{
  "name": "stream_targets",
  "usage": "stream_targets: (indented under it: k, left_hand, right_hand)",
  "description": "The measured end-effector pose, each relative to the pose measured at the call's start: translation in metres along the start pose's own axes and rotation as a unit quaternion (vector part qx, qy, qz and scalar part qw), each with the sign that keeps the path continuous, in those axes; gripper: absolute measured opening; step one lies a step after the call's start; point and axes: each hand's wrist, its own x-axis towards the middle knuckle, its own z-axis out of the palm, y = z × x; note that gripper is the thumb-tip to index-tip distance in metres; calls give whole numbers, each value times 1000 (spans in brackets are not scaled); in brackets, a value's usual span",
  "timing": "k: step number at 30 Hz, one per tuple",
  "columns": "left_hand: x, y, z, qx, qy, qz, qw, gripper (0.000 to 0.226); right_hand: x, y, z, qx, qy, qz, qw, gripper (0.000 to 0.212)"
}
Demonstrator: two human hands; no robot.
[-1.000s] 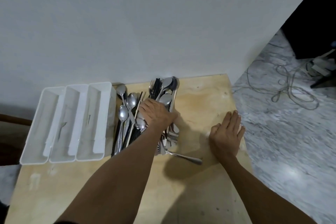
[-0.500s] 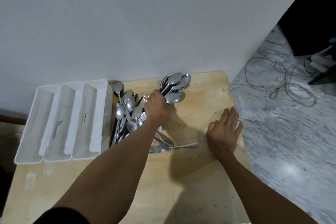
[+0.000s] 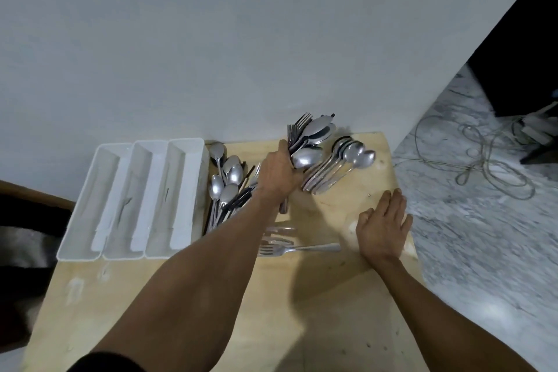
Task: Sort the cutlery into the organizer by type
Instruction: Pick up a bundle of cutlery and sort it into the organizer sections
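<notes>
A mixed bundle of forks and spoons point(image 3: 308, 139) is being gripped by the left hand point(image 3: 279, 174), its fingers wrapped tight around the handles, so that the tines and bowls are fanning out beyond the knuckles toward the wall point(image 3: 211, 39). Just to the right of that hand, a fan of spoons point(image 3: 338, 164) is lying on the wooden table point(image 3: 317, 311), the bowls pointing away from the person. The right hand point(image 3: 382, 228) is being kept flat on the table near its right edge, palm down, fingers straight and close together, with nothing held. Between the two hands and nearer the person, a single fork point(image 3: 297, 248) is lying flat on its own (two fainter, blurred pieces beside it cannot be told apart). To the left of the left hand, a loose pile of spoons and dark-handled pieces point(image 3: 228, 190) is resting against the white organizer point(image 3: 197, 187), whose three long compartments are showing no cutlery inside.
</notes>
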Motion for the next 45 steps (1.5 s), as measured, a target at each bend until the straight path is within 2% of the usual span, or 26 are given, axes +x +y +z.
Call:
stream_targets:
  k: [2,7,17,22,26,28,32,36,38,40,43,45]
  left_hand:
    - [1,6,-8,-18,14,13,1000,45]
    - [4,13,-25,-52,55,62,995,26]
    - [-4,24,-71,-129,85,84,984,26]
    - [-10,15,-100,-194,105,71,973,27]
    - [-9,-5,-121,-280,118,26,952,24]
    - [-10,-18,-132,-330,118,11,937,15]
    - [-12,-55,-159,-415,131,-36,900,17]
    - [-17,-99,-190,-533,108,-131,829,15]
    - [-19,-123,-203,-583,67,-159,794,12]
    - [-19,-158,-217,-631,1,-171,756,16]
    - [-20,-191,-229,-700,-65,-177,689,25]
    - [-22,-212,-239,-721,-85,-178,665,24]
  right_hand:
    - [0,1,-3,5,-12,-6,1000,61]
    - [2,2,-11,0,-43,-20,999,62]
    - [12,-7,-37,-49,-123,-47,990,58]
    - [12,-43,-55,-10,-86,-76,993,53]
    - [13,-79,-67,4,-54,-124,991,50]
    - [10,-101,-74,-7,-68,-138,988,51]
    - [-4,-148,-78,3,-54,-160,986,37]
    - [-27,-204,-88,126,-122,-159,972,39]
    - [-40,-234,-102,212,-206,-138,945,33]
    - [-56,-271,-110,286,-297,-108,905,27]
    - [-75,-314,-117,328,-456,-78,824,23]
    - [-89,-342,-111,319,-513,-81,793,20]
